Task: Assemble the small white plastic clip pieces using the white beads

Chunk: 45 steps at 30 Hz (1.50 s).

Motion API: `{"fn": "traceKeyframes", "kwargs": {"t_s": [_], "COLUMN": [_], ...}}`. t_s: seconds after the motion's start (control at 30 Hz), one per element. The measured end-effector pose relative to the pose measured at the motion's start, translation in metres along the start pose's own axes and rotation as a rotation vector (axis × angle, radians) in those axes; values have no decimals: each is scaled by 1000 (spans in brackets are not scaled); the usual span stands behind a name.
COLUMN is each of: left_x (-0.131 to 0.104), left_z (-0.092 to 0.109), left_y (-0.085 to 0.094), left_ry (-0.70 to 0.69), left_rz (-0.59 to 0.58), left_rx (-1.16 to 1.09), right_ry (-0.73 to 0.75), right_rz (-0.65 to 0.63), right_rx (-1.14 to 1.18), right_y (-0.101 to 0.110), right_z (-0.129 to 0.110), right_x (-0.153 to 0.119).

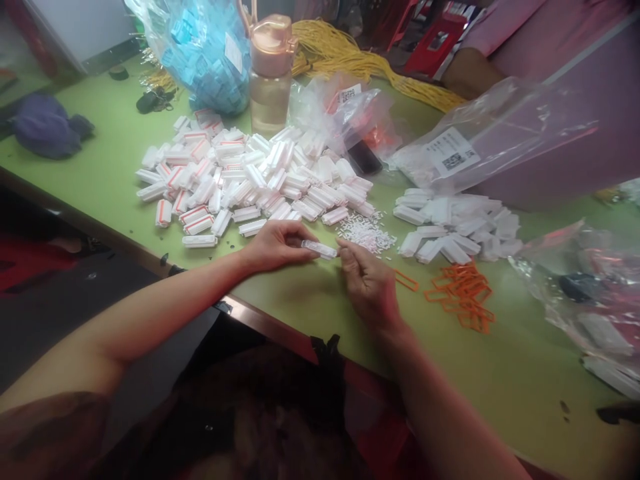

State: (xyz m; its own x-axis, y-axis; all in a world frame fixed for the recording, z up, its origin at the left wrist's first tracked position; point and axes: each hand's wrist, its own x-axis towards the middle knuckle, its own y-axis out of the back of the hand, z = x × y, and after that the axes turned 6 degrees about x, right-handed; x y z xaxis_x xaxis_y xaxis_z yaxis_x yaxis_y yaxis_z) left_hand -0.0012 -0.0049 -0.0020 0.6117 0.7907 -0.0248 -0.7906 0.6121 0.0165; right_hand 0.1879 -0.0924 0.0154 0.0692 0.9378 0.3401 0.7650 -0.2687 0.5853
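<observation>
My left hand (280, 245) grips a small oblong clear-white plastic piece (320, 249) between thumb and fingers. At the right end of that piece, my right hand (367, 277) is closed in a pinch; whatever its fingertips hold is too small to make out. Just beyond the hands lies a large heap of white plastic pieces (240, 173), some with orange edging. A little pile of tiny white pins (365, 233) sits behind my right hand. To its right are thin orange rectangular frames (463, 297) and a second heap of white pieces (457, 223).
Along the back of the green table (500, 387) stand a bag of blue parts (213, 60) and a drink bottle (271, 73). Yellow cables (350, 53) lie behind. Clear bags (450, 153) lie at the right. A purple bundle (47, 127) is far left. Another person's arm (470, 73) shows opposite.
</observation>
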Motion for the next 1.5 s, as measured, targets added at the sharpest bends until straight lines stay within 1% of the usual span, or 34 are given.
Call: {"fn": "traceKeyframes", "kwargs": {"t_s": [0.1, 0.17, 0.27, 0.37, 0.47, 0.6, 0.73, 0.87, 1.03, 1.17, 1.23, 1.37, 1.43, 1.5], "left_x": [-1, -2, -2, -2, -2, 0, 0, 0, 4, 4, 3, 3, 3, 3], "left_z": [-1, -1, 1, 4, 5, 2, 2, 1, -7, -10, -7, 6, 11, 14], "left_y": [0, 0, -1, -2, -3, -3, -5, -7, -5, -2, -3, -9, -15, -22], "left_ry": [-72, -114, -129, -72, -16, -6, 15, -1, -31, -57, -82, -74, -61, -50], "left_rz": [-27, -37, -36, -69, -91, -35, -9, -9, -42, -40, -20, -16, -10, 36], "left_rx": [71, 126, 182, 130, 42, -13, -66, -55, -58, 1, 50, 78, 92, 91], "right_ry": [-140, -203, -248, -273, -277, -275, -258, -256, -291, -259, -243, -212, -210, -200], "right_rz": [-132, -198, -217, -195, -171, -161, -187, -195, -208, -216, -232, -259, -228, -174], "right_rx": [67, 118, 166, 182, 196, 178, 164, 171, 160, 155, 165, 240, 270, 298], "right_y": [-1, -1, 0, 0, -1, -4, -6, -9, -10, -9, -9, -7, -6, -6], "right_z": [-6, -9, -12, -12, -12, -12, -10, -6, -5, -6, -5, 4, 9, 12], "right_x": [1, 2, 4, 5, 6, 7, 7, 7, 11, 13, 13, 12, 11, 11]}}
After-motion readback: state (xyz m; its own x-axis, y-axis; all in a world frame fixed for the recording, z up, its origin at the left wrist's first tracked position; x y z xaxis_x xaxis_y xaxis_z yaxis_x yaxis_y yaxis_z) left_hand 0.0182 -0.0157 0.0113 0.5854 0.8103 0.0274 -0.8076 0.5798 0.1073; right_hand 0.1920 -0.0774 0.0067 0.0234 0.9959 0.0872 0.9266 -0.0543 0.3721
